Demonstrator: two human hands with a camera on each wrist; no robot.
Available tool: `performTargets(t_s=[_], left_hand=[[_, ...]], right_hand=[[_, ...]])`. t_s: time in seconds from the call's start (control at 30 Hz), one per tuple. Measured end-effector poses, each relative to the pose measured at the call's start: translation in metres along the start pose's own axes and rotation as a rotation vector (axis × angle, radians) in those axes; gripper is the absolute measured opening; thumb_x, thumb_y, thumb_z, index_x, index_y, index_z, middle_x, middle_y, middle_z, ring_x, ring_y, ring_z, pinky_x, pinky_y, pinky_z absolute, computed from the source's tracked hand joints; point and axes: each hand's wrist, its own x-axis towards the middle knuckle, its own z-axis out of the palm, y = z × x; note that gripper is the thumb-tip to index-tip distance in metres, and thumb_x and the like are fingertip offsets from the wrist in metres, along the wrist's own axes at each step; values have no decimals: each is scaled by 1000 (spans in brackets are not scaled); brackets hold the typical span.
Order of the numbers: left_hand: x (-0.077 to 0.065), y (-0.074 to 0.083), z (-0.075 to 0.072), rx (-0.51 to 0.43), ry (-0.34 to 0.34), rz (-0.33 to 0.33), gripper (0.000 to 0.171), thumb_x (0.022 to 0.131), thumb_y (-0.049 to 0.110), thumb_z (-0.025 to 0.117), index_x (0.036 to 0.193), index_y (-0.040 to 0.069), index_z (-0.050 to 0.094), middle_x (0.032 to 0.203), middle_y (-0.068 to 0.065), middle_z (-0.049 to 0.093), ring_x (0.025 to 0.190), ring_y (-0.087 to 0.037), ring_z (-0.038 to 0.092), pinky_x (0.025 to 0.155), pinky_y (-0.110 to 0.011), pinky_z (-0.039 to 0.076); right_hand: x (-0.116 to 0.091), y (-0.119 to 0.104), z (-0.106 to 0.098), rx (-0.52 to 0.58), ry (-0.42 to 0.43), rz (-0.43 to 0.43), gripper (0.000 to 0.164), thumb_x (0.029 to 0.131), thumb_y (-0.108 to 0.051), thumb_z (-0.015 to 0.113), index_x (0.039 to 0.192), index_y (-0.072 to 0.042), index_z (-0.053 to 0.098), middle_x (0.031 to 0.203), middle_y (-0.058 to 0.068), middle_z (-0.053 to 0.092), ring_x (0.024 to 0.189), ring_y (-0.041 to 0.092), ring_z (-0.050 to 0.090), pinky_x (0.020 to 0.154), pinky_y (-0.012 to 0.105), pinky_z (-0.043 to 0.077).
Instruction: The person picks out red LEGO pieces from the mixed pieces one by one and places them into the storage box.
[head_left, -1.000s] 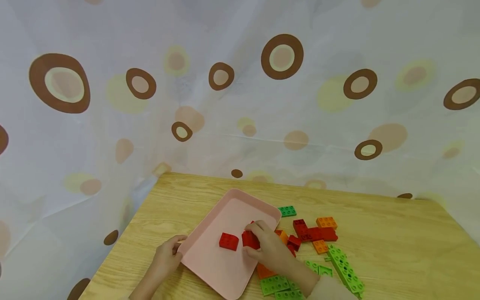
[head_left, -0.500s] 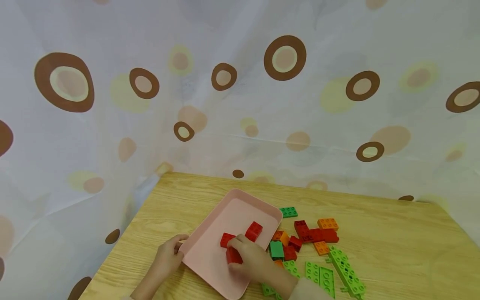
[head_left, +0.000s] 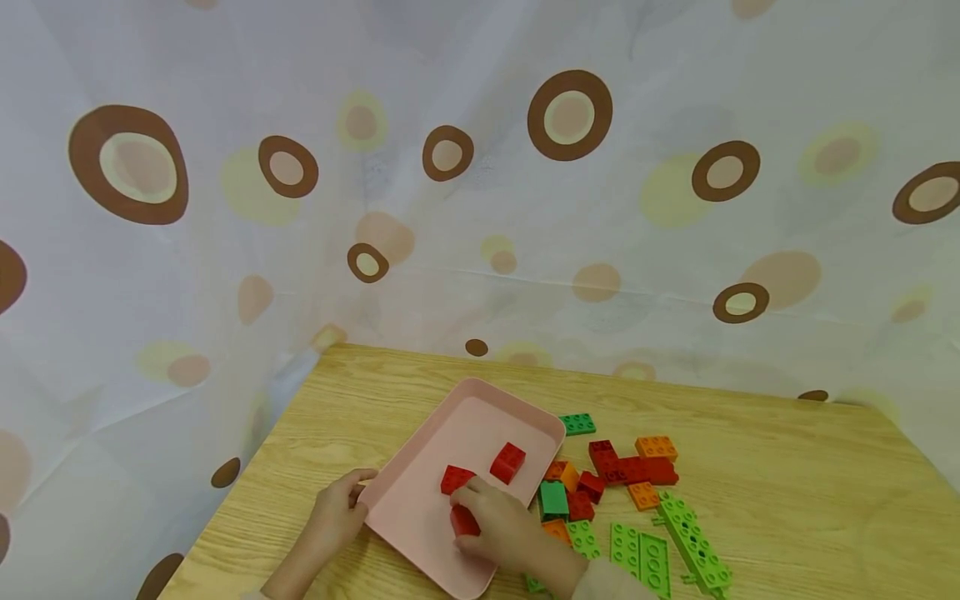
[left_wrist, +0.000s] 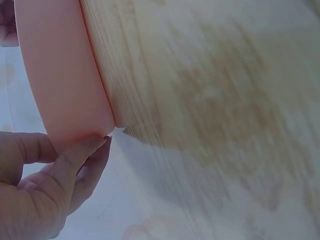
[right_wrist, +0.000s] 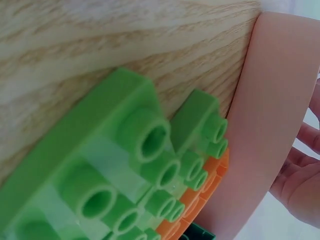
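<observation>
Our right hand (head_left: 495, 523) has its thumb and fingers curled round a red brick (head_left: 464, 522) low over the pink tray (head_left: 411, 500); we cannot tell whether that brick touches the tray floor. Our left hand (head_left: 337, 510) pinches the tray at its left corner, and the tray lies flat on the table (head_left: 780, 475).

We judge the likeliest trouble to be a bump: a second red brick (head_left: 456, 480) sits right by our right fingertips, so a small sideways nudge could shove it out of place. If our pinch is uneven, the held brick could twist or drop. Should our left hand loosen while the right pushes down, the tray could slide into the pile at its right side. Our right wrist also passes low over that pile, so drawing the arm back could drag pieces along.

Counting, we have two hands, one tray and three red bricks within it, the third (head_left: 507, 462) apart on the right. Outside it we find two dark green bricks (head_left: 554, 500), at least four orange bricks (head_left: 656, 447), at least four flat light green bricks (head_left: 625, 546), one barely showing, and one long light green piece (head_left: 693, 542). Two small red bricks (head_left: 591, 487) lie near a red cluster (head_left: 641, 470) whose pieces we cannot count surely.
</observation>
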Motion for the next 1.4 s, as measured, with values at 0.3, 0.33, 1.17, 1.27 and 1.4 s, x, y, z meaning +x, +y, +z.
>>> performTargets(t_s=[0.3,0.33,1.17,1.27,1.4], left_hand=[[1,0,-1,11,-2,-2,42,68,-15,47,108,-4,54,79,-12,62,63,-16,51,46,-25,41],[1,0,-1,14,-3,-2,43,68,-15,47,108,-4,54,79,-11,62,63,-16,51,46,-25,41],[0,-1,0,31,-14,-38,42,70,-14,45,110,-3,53,84,-13,62,66,-17,52,46,-26,42],[0,0,0,30,-14,-31,42,70,-14,45,110,-4,53,84,-15,62,67,-18,52,46,-26,42],[-1,1,0,38,-15,-25,42,70,-14,45,110,-4,53,83,-15,62,66,-18,52,47,-26,42]], right_hand=[[0,1,2,9,-5,-10,38,72,-29,69,105,-14,57,99,-5,53,84,6,46,78,22,43],[0,1,1,5,2,-12,39,72,-29,70,105,-15,57,99,-5,53,84,6,46,78,22,43],[-60,104,-60,295,363,230,31,78,-15,63,106,-3,56,90,10,56,69,19,47,61,32,43],[-66,114,-59,297,307,273,32,77,-10,62,108,-3,56,90,8,55,65,18,44,58,31,42],[-70,123,-56,275,269,277,33,76,-4,61,109,-4,56,97,8,55,61,16,42,55,29,41]])
